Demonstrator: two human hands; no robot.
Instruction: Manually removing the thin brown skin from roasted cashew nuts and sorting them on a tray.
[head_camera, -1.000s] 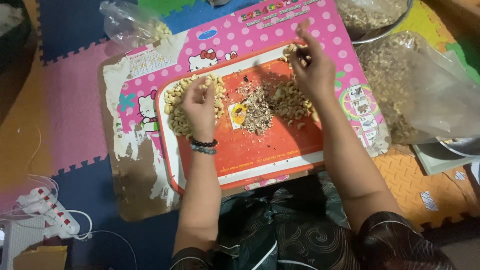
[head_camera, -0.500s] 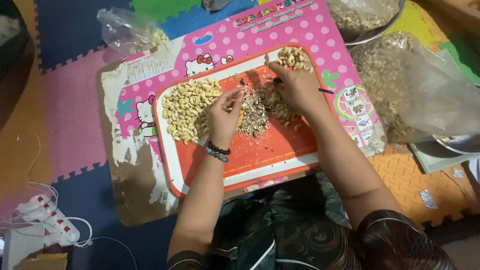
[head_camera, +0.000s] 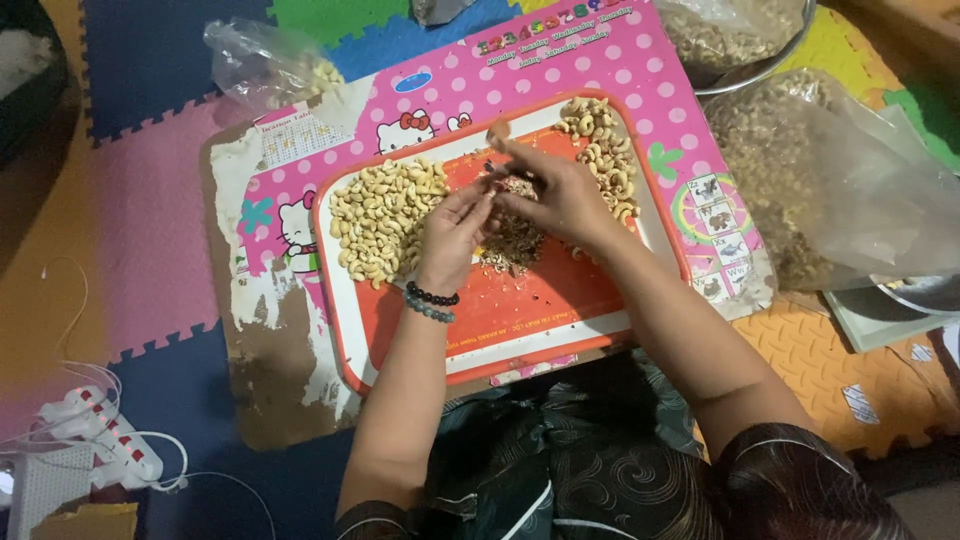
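My left hand (head_camera: 452, 222) and my right hand (head_camera: 557, 192) meet fingertip to fingertip over the middle of an orange tray with a white rim (head_camera: 520, 305). Together they pinch a small pale cashew nut (head_camera: 490, 188). Just under them lies a heap of brown skins and crumbs (head_camera: 512, 240). A large pile of pale peeled cashews (head_camera: 378, 215) sits on the tray left of my left hand. A smaller pile of cashews (head_camera: 605, 150) lies at the tray's far right, behind my right hand. My left wrist wears two bead bracelets.
The tray rests on a worn pink dotted board (head_camera: 560, 65) on coloured foam floor mats. Clear bags of nuts lie at the right (head_camera: 800, 170) and far left (head_camera: 265, 65). A metal bowl (head_camera: 745, 50) stands at the top right, a white power strip (head_camera: 115, 440) at the bottom left.
My left hand left the peeled pile and moved right to the middle. My right hand came down from the far right pile to meet it over the skins.
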